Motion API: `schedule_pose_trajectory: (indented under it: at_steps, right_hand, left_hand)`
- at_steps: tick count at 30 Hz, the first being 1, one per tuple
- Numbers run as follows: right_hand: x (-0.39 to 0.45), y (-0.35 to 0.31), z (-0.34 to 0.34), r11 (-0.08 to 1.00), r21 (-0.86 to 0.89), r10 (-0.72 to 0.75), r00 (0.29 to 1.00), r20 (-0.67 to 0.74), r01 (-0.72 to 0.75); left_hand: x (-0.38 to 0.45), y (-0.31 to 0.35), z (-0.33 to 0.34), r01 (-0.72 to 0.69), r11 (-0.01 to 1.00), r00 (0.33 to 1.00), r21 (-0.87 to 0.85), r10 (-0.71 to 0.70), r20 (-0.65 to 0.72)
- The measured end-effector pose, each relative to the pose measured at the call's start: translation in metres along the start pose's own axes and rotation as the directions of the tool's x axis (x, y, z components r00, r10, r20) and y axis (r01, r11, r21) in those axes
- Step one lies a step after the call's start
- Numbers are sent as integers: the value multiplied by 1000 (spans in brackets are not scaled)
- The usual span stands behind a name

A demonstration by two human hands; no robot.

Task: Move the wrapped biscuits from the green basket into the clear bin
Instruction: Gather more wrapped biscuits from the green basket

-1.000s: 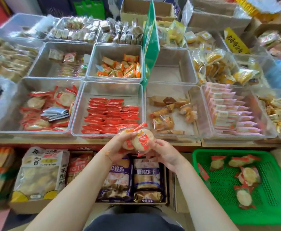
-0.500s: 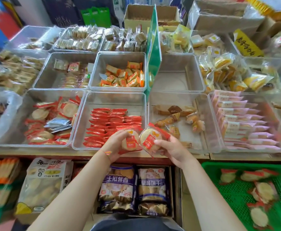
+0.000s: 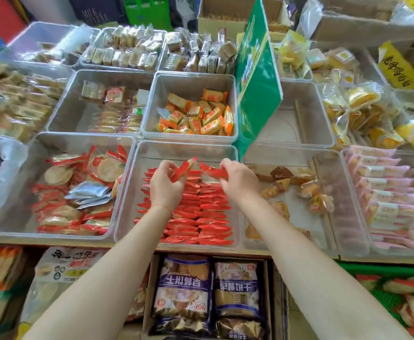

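While both hands reach over the clear bin (image 3: 137, 192) in the middle of the front row, each one holds a wrapped biscuit. The left hand (image 3: 164, 186) has its fingers curled around a biscuit with red wrapper (image 3: 183, 169), which stands tilted above the rows already inside the bin. The right hand (image 3: 238, 179) pinches a second biscuit (image 3: 213, 171) by its red wrapper end, just beside the first one; the two packets are near but I cannot tell if they touch. Under the hands, many red packets (image 3: 201, 217) lie in neat rows and fill most of the bin floor.

At the lower right corner, the green basket (image 3: 382, 296) shows only partly, and several wrapped biscuits (image 3: 405, 285) remain in it, blurred. To the left of the clear bin, another bin (image 3: 12, 217) holds round crackers with red wrappers and some silver sachets. To the right, a bin (image 3: 343, 204) holds brown and yellow sweets. Behind, a bin with orange packets (image 3: 196, 116) stands beside a green sign (image 3: 257, 82) that is upright between the bins. Below the table edge, dark blue biscuit bags (image 3: 208, 290) sit in a cardboard box.
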State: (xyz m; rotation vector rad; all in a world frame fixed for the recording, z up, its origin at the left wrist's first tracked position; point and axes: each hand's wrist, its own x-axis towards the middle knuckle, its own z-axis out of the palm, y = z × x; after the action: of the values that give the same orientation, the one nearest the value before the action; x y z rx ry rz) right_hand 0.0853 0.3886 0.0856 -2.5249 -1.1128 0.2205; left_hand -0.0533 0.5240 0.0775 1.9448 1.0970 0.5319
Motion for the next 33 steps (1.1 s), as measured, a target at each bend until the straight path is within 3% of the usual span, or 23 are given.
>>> schedule_pose_trajectory:
  at_steps: [3,7,11,15,21,23,26,28,30,33]
  right_hand:
    - [11,-3,20,912,-397,-73,994,86,101]
    - [16,1,42,817,-555,-78,984,160,155]
    - [23,0,46,781,-592,-67,969,236,198]
    - [26,5,43,802,-555,-93,964,249,221]
    - [9,22,37,921,-354,-184,982,-31,161]
    - [7,21,36,936,-310,-199,977,-77,166]
    - [14,13,35,956,-233,-211,969,-127,178]
    - [26,3,37,976,-136,-178,983,-55,169]
    - [40,-7,45,996,-35,-76,992,97,80]
    - [62,-13,61,995,17,86,951,298,-96]
  left_hand:
    - [13,-7,11,-77,994,997,75,77,2]
    - [24,-13,23,-192,974,981,120,187,50]
    - [36,-9,36,-320,934,944,160,301,133]
    - [46,3,53,-347,920,928,182,309,208]
    - [50,12,86,-412,866,876,283,290,386]
    - [54,8,92,-443,795,856,416,236,460]
    - [64,2,94,-559,595,805,577,224,549]
    - [71,-2,92,-573,610,791,547,237,564]
    - [80,-12,88,-508,682,825,526,208,526]
    - [90,-35,81,-389,705,858,593,44,511]
